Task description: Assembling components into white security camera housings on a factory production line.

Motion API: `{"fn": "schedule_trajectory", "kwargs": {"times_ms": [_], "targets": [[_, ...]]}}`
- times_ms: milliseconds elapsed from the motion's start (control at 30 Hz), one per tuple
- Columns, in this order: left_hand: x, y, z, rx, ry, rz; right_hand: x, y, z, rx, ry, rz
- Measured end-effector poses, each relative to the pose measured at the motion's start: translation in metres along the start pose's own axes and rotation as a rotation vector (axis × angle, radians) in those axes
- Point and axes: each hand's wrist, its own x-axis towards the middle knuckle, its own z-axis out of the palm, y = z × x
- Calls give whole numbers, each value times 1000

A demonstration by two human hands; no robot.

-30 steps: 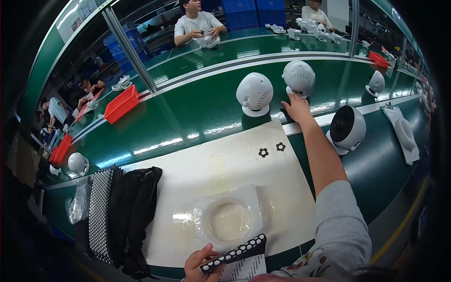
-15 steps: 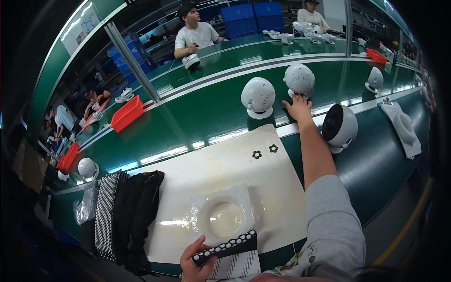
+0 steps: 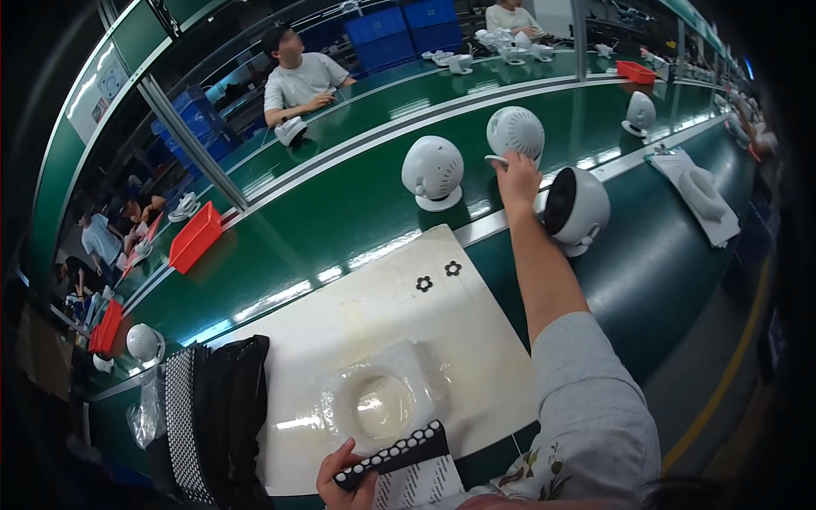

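My right hand [image 3: 518, 176] reaches far ahead over the green surface, its fingers closed on the round base of a white egg-shaped device [image 3: 516, 133] with vent slots. That base looks tilted. Low in the picture, my left hand [image 3: 344, 480] grips a folded black piece with white dots [image 3: 391, 457]. A printed white sheet [image 3: 418, 486] hangs beneath it; whether the fingers also hold the sheet, I cannot tell. Just beyond lies a square white holder with a round hollow [image 3: 336, 406], wrapped in clear film, on the pale board [image 3: 327, 331].
Similar white devices stand left [image 3: 432, 170] and right [image 3: 581, 206] of my right hand, the latter with a black round front. A stack of black fabric pieces [image 3: 229, 416] lies at left. Two black flower-shaped pieces [image 3: 424, 284] rest on the board. Opposite sits a person [image 3: 302, 85].
My right hand has gone from reaching with spread fingers to gripping the white device's base, which has tipped up. The whole view has shifted and turned slightly. My left hand keeps its hold.
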Motion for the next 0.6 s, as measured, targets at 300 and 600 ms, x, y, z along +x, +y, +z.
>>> {"fn": "schedule_trajectory", "kwargs": {"times_ms": [300, 600], "targets": [[-5, 8, 5, -62, 188, 189, -15, -28, -99, 423, 63, -22], [-9, -5, 0, -109, 200, 254, -24, -132, -253, 1527, -718, 90]]}}
